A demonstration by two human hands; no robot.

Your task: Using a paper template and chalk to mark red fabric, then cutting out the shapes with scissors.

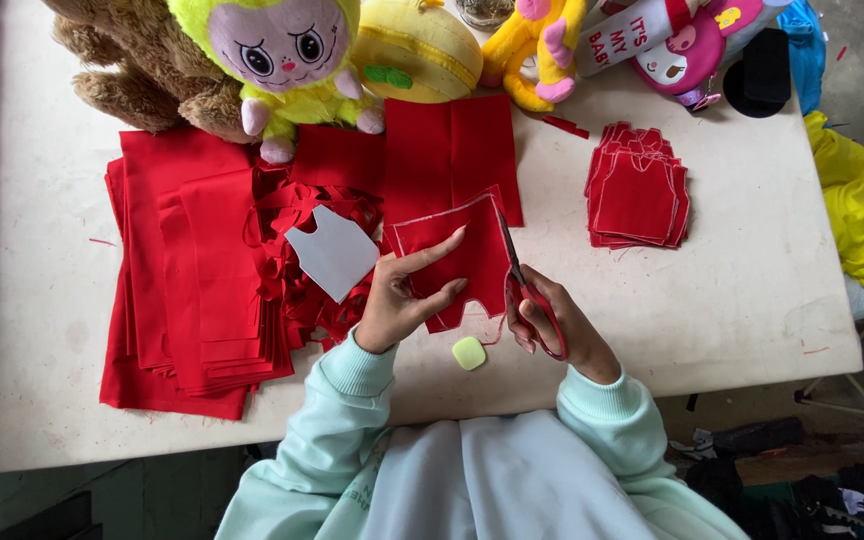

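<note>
Head camera shows the left hand (397, 300) pinching a red felt piece with chalk outline (457, 260) above the centre of the white bench (742, 300). The right hand (552, 320) has its grip closed on red-handled scissors (527, 290), blades at the piece's 3 o'clock edge. A stack of cut red vest shapes (637, 190) lies at 2 o'clock, a grey card template (332, 250) at 9 o'clock.

Cloth sheets (192, 290) piled at the table's (742, 320) left side, cut pieces (638, 188) stacked toward the right edge, plush toys (282, 60) lining the far edge, template (332, 252) lying on scraps (297, 275) between.
</note>
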